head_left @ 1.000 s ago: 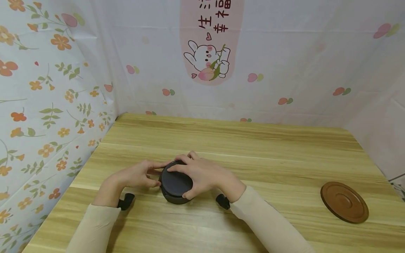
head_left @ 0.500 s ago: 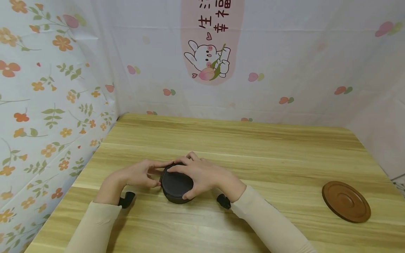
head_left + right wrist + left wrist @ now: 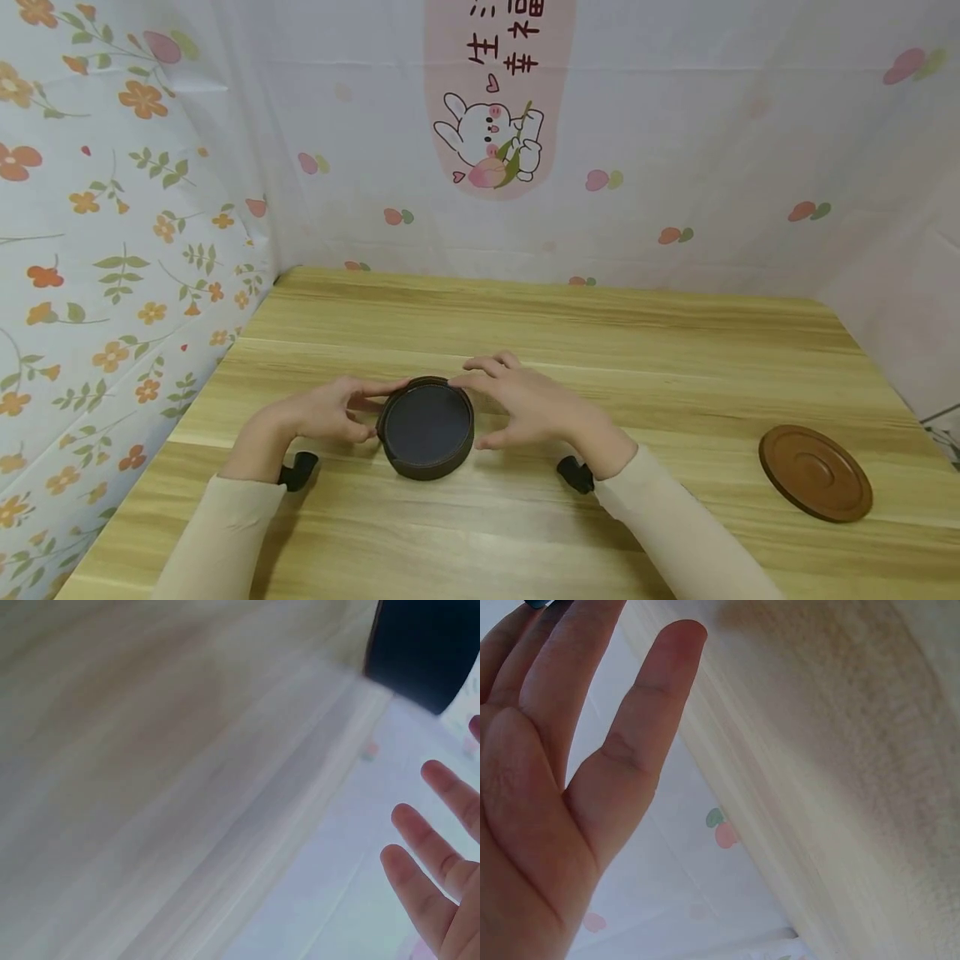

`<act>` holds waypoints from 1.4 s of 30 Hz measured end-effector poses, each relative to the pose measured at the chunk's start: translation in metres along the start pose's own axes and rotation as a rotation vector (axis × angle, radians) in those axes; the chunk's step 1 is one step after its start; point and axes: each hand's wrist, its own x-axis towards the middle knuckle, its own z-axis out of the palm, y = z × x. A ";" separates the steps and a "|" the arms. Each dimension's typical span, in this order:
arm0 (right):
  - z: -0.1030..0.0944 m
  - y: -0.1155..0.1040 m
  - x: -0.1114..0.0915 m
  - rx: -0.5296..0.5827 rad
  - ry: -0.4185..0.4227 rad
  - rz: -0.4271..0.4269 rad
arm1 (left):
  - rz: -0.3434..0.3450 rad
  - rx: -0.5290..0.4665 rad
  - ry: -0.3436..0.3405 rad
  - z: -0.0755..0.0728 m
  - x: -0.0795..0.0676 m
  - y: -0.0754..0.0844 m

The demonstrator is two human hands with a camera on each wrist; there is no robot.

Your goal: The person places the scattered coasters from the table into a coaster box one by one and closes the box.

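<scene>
A low, round black coaster holder (image 3: 390,408) with a stitched rim lies on the table, left of centre in the head view. A flat black coaster (image 3: 429,423) lies inside it. My left hand (image 3: 330,410) touches its left side, the index finger along the back rim and the thumb by the near left edge. In the left wrist view the left hand (image 3: 592,750) has its fingers extended. My right hand (image 3: 536,406) hovers just right of the holder, fingers spread, index fingertip close to the rim; whether it touches is unclear. In the right wrist view the right hand (image 3: 442,870) holds nothing.
A round brown coaster (image 3: 816,472) with ringed grooves lies on the right of the wooden table (image 3: 600,350). Patterned cloth (image 3: 352,108) hangs behind and to the left. Black wrist mounts (image 3: 298,472) sit under both wrists.
My right hand has come off the top of the black coaster and moved right, fingers opening out. The coaster, tilted earlier, now sits level in the holder. My left hand has stayed put.
</scene>
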 end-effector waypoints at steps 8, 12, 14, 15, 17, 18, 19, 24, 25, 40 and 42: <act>-0.012 0.027 -0.046 0.022 0.093 0.081 | 0.028 -0.015 -0.020 -0.002 0.000 0.000; -0.016 0.041 -0.072 0.010 0.144 0.132 | 0.032 -0.077 -0.034 -0.001 -0.001 -0.001; -0.018 0.047 -0.084 0.006 0.167 0.156 | 0.033 -0.104 -0.034 -0.001 -0.001 -0.002; -0.020 0.050 -0.090 0.006 0.178 0.166 | 0.033 -0.113 -0.034 0.000 -0.001 -0.003; -0.024 0.055 -0.102 0.005 0.201 0.185 | 0.037 -0.119 -0.034 0.000 -0.001 -0.003; -0.026 0.057 -0.108 0.004 0.211 0.194 | 0.036 -0.125 -0.034 0.000 -0.001 -0.003; -0.028 0.059 -0.114 0.000 0.221 0.207 | 0.035 -0.127 -0.034 0.000 -0.001 -0.002; -0.037 0.069 -0.146 0.002 0.264 0.260 | 0.021 -0.129 -0.032 0.000 0.000 -0.001; -0.038 0.072 -0.152 0.001 0.272 0.270 | 0.019 -0.126 -0.031 0.000 0.000 -0.001; -0.039 0.112 -0.238 0.021 0.343 0.429 | -0.016 -0.101 -0.013 0.000 -0.002 0.000; -0.037 0.116 -0.247 0.025 0.356 0.443 | -0.018 -0.096 -0.012 0.000 -0.002 0.000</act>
